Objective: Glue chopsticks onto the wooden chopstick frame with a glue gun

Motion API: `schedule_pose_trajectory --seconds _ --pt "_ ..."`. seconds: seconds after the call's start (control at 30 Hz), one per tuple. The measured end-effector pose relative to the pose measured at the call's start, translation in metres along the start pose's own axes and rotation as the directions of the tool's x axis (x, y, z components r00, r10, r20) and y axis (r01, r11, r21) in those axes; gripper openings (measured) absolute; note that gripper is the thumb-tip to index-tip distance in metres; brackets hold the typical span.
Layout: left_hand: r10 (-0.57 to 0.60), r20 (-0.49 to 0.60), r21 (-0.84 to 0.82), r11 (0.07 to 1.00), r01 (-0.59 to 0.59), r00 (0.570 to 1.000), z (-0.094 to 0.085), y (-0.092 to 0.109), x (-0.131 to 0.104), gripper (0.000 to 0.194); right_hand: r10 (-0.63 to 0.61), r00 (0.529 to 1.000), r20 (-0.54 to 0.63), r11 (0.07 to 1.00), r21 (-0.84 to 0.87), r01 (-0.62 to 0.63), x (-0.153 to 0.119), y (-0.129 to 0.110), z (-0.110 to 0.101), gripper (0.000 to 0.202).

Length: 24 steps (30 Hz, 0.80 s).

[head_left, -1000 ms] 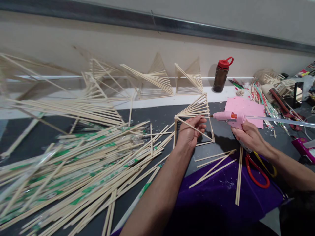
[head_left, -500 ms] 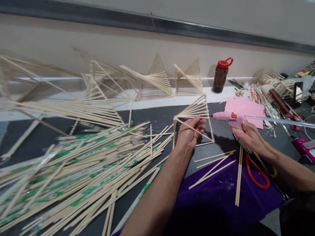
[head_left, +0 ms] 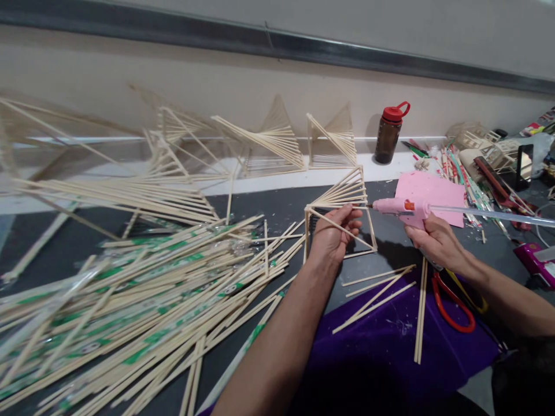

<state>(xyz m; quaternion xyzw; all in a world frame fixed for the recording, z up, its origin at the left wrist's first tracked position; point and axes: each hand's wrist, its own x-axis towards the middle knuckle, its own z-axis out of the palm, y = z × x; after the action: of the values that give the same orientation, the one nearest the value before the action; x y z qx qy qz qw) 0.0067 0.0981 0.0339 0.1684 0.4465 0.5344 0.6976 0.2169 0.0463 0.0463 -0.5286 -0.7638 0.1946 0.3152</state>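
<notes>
A small frame of wooden chopsticks [head_left: 366, 184] stands mid-table, its upper sticks fanned out in a twisted surface. My left hand [head_left: 333, 228] reaches into it, thumb and fingers closed on a chopstick near the top of the fan. The fingers partly hide the stick. In my right hand [head_left: 437, 240] is a pink hot glue gun [head_left: 401, 209], a long clear glue stick running out of its back. The gun's nozzle is at the frame's right upright, by the end of the held stick; whether it touches cannot be seen.
Loose and wrapped chopsticks [head_left: 173, 312] cover the left. Finished stick frames [head_left: 273, 141] line the wall beside a red-capped bottle [head_left: 388, 136]. Red-handled scissors [head_left: 453, 303] and a few chopsticks [head_left: 373, 297] lie on purple cloth [head_left: 390, 358]. A pink sheet [head_left: 453, 190] lies behind the gun.
My right hand has brought the glue gun slightly left, its nozzle closer to the frame's right upright. My left hand stays on the frame, nearly unmoved.
</notes>
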Motion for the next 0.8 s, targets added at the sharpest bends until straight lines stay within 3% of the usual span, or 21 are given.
schedule_pose_trajectory --seconds 0.2,0.33,0.47,0.6,0.67,0.8 --pt "0.001 0.001 0.008 1.0 -0.001 1.0 -0.001 0.0 0.001 0.011 -0.009 1.0 0.021 0.999 0.049 0.008 -0.001 0.001 -0.001 0.035" --pt "-0.005 -0.01 0.006 1.0 0.006 1.0 0.0 0.001 0.0 0.011 0.143 0.99 -0.012 0.981 0.137 -0.14 -0.007 0.004 -0.009 0.03" --pt "-0.015 -0.015 0.019 1.0 0.016 1.0 0.001 0.003 -0.001 0.01 0.409 0.91 -0.064 0.847 0.397 -0.353 -0.005 0.022 -0.026 0.028" --pt "-0.002 -0.047 0.029 1.0 0.003 0.999 0.003 0.004 -0.001 0.014 0.545 0.817 -0.187 0.739 0.568 -0.363 0.006 0.057 -0.049 0.032" --pt "-0.001 -0.062 0.036 0.999 0.003 0.998 0.003 0.004 0.0 0.018 0.598 0.778 -0.193 0.714 0.569 -0.407 0.009 0.075 -0.058 0.034" --pt "-0.007 -0.066 0.05 0.999 0.011 0.998 0.004 0.005 0.0 0.026 0.606 0.768 -0.209 0.752 0.466 -0.466 0.01 0.102 -0.061 0.036"
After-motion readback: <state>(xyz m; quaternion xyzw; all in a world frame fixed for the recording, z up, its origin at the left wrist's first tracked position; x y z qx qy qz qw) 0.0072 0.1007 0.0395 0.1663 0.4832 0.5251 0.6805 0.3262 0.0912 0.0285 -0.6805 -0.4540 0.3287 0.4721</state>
